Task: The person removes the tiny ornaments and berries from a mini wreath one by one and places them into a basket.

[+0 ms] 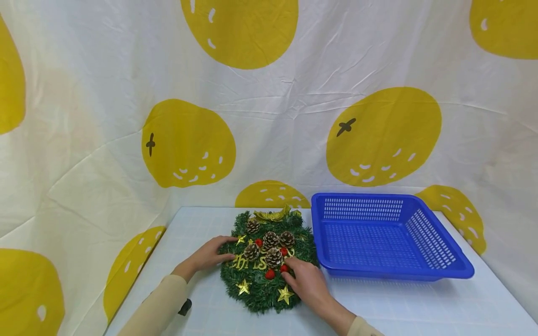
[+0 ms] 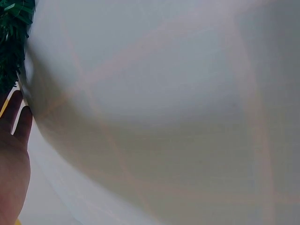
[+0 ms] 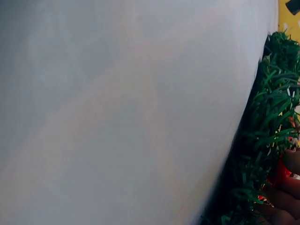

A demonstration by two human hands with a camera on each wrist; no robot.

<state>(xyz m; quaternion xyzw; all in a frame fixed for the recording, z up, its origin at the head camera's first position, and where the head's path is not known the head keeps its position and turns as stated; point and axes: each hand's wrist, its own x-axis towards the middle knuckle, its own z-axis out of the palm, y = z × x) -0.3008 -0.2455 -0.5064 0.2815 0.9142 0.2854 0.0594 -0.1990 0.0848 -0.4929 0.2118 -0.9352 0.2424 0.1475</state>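
Note:
A green Christmas wreath (image 1: 256,301) lies on the table, decorated with pine cones (image 1: 274,257), gold stars (image 1: 285,295), red berries (image 1: 270,274) and gold lettering (image 1: 239,263). A gold bow (image 1: 271,215) sits at its far edge. My left hand (image 1: 212,253) rests at the wreath's left side with its fingers extended onto the greenery; the left wrist view shows straight fingers (image 2: 23,124) beside the branches. On the right side, my right hand (image 1: 308,282) pinches a red berry (image 3: 280,172) between thumb and fingers, low against the greenery.
A blue plastic basket (image 1: 395,274) with perforated walls stands right of the wreath, close to its edge. A small black object (image 1: 185,307) lies near the left forearm. Behind the pale checked table (image 1: 201,224) hangs a white cloth (image 1: 273,140) printed with yellow fruit.

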